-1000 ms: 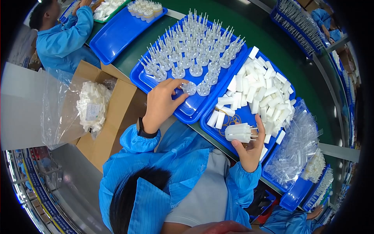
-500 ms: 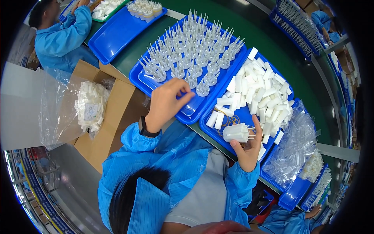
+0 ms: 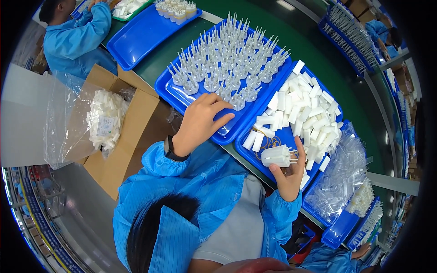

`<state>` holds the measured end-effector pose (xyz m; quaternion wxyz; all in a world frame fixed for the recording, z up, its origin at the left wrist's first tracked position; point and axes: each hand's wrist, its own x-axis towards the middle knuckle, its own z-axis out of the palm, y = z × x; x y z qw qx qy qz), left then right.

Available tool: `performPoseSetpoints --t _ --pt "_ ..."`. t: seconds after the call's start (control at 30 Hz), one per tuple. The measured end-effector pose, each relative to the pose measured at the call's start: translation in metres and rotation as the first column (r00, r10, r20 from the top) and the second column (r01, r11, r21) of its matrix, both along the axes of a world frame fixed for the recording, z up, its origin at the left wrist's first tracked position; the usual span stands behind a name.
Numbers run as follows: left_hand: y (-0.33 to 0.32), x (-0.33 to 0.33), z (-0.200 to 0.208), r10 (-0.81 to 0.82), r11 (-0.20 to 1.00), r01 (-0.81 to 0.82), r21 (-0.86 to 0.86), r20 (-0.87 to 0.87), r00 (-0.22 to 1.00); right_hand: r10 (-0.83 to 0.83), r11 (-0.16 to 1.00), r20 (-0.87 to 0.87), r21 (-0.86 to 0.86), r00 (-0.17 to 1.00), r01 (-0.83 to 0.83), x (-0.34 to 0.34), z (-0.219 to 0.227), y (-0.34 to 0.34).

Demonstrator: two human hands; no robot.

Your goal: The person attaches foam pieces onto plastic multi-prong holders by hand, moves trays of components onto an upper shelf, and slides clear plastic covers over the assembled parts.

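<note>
My left hand (image 3: 202, 120) reaches over the front edge of a blue tray (image 3: 175, 98) that bears many clear plastic pieces with upright prongs (image 3: 227, 63). Its fingers are bent and the thumb stands apart from them, beside the nearest pronged piece (image 3: 237, 101); nothing shows between them. Between thumb and fingers, my right hand (image 3: 289, 179) grips a pronged piece wrapped in white foam blocks (image 3: 276, 156). That piece lies on its side, thin prongs pointing right, above the tray of loose white foam blocks (image 3: 314, 111).
Yellow-brown rubber bands (image 3: 271, 142) lie in the foam tray. Farther right is a tray of clear plastic sleeves (image 3: 337, 175). An open cardboard box (image 3: 132, 141) with bagged white pieces stands at left. A co-worker in blue (image 3: 77, 43) sits at the far left beside another blue tray (image 3: 145, 36).
My left hand has moved slightly right and down, closer to the nearest pronged piece. The right hand keeps its hold on the foam-wrapped piece. The whole view has shifted a little.
</note>
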<state>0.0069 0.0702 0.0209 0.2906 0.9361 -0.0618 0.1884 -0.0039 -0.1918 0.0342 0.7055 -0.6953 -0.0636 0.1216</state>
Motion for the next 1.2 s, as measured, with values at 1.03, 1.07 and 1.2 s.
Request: performPoseSetpoints --t 1.03,1.07,1.2 --pt "-0.058 -0.015 0.017 -0.507 0.811 0.468 -0.35 -0.023 0.861 0.115 0.972 0.242 -0.228 0.964 -0.058 0.007 -0.014 -0.012" --pt "-0.068 -0.015 0.014 -0.537 0.801 0.502 -0.327 -0.02 0.844 0.095 0.97 0.237 -0.239 0.967 -0.037 0.007 -0.016 -0.013" --pt "-0.087 -0.016 0.009 -0.529 0.781 0.493 -0.383 0.011 0.848 0.119 0.987 0.336 -0.146 0.934 -0.073 0.003 -0.011 -0.013"
